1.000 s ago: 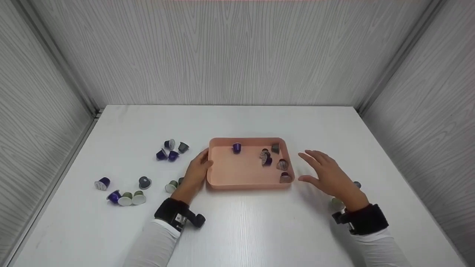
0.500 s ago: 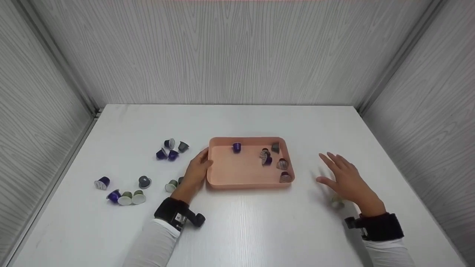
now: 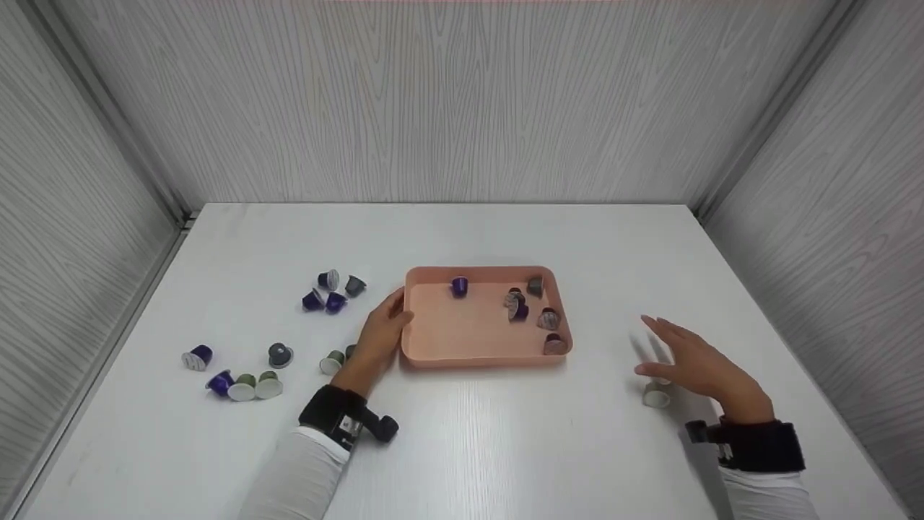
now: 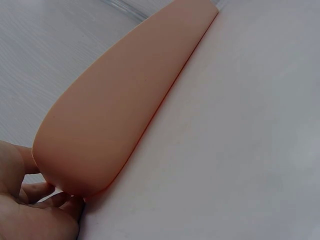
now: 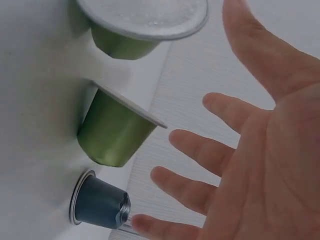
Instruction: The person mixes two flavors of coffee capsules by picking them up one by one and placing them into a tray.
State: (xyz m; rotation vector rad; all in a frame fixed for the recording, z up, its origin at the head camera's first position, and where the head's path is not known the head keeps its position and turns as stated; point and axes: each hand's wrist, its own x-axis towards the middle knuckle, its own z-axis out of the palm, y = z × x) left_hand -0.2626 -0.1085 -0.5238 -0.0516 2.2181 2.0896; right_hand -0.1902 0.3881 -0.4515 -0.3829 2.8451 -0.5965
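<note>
My left hand (image 3: 377, 334) holds the left edge of a shallow pink tray (image 3: 462, 332), its thumb over the rim. The left wrist view shows the tray's outer wall (image 4: 110, 110) and the gripping fingers. Inside the tray lie a purple coffee capsule (image 3: 460, 287), a dark grey capsule (image 3: 535, 287) and several dark ones with pale lids. Over the table's right side my right hand (image 3: 711, 372) hovers, fingers spread, holding nothing. Beside it is a green coffee capsule (image 3: 656, 396). The right wrist view shows another green capsule (image 5: 117, 130) and a blue-grey capsule (image 5: 100, 201) near the fingertips.
Left of the tray, a cluster of purple and grey capsules (image 3: 334, 302) lies on the white table. Farther left are a grey capsule (image 3: 280, 354), a purple capsule (image 3: 221, 383) and several others. Tall grey wood-grain panels (image 3: 447, 101) enclose the back and sides.
My right hand has moved right and toward the near edge, away from the tray, uncovering the green capsule. The left hand and tray have stayed in place.
</note>
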